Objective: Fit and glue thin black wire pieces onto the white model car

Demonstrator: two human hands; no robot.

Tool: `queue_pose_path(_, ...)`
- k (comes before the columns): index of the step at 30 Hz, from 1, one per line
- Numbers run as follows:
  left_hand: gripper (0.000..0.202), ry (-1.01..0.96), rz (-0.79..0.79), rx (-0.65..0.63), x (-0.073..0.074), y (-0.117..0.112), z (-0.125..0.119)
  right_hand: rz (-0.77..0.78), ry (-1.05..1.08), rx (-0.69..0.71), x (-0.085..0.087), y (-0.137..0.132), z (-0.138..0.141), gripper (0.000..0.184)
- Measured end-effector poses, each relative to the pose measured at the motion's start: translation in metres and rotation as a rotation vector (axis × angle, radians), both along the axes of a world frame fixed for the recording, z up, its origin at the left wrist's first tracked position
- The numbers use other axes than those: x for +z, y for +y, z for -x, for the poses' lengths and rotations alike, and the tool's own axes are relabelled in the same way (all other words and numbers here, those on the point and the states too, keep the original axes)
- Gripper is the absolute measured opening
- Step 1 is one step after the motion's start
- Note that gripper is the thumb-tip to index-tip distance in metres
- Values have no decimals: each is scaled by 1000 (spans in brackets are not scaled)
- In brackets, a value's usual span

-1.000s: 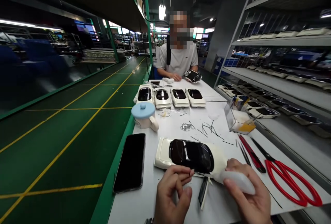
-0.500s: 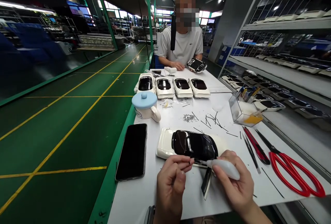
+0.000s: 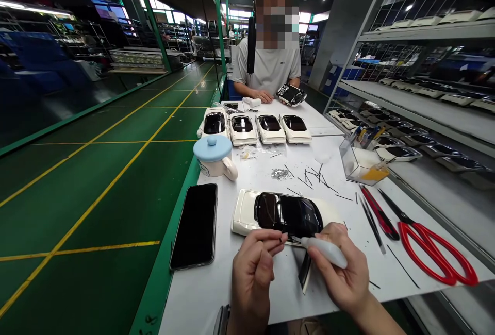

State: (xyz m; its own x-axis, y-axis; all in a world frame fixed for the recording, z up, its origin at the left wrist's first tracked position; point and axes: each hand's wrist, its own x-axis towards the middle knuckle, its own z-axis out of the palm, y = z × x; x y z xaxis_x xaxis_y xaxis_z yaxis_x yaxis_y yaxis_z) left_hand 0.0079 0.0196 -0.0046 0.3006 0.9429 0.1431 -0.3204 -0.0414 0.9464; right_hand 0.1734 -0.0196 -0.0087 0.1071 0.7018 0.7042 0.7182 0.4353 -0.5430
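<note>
A white model car body with a black glazed roof [image 3: 284, 214] lies on the white table [image 3: 270, 294] in front of me. My left hand [image 3: 253, 268] is closed in a pinch on a thin dark strip just below the car's near side. My right hand [image 3: 342, 273] grips a small white squeeze bottle [image 3: 325, 250], its tip pointing left toward the pinched strip. A dark flat strip [image 3: 304, 273] lies on the table between my hands.
A black phone [image 3: 194, 225] lies at the left table edge, a blue-lidded mug [image 3: 214, 156] behind it. Several finished white cars [image 3: 255, 129] stand in a row. Red scissors [image 3: 429, 250], a red-handled tool [image 3: 381, 214] and a clear box [image 3: 361, 162] sit right. A person [image 3: 268, 67] sits opposite.
My right hand has moved the white bottle leftward, its tip now close to my left hand's pinch. The view has tilted slightly.
</note>
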Motion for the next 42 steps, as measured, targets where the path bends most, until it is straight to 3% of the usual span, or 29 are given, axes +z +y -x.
queue_pose_path(34, 50, -12, 16, -1, -1, -1, -2, -81, -39, 94, -1, 0, 0, 16)
queue_pose_path(42, 49, 27, -39, -54, -2, 2, 1, -92, -58, 71, 0, 0, 1, 15)
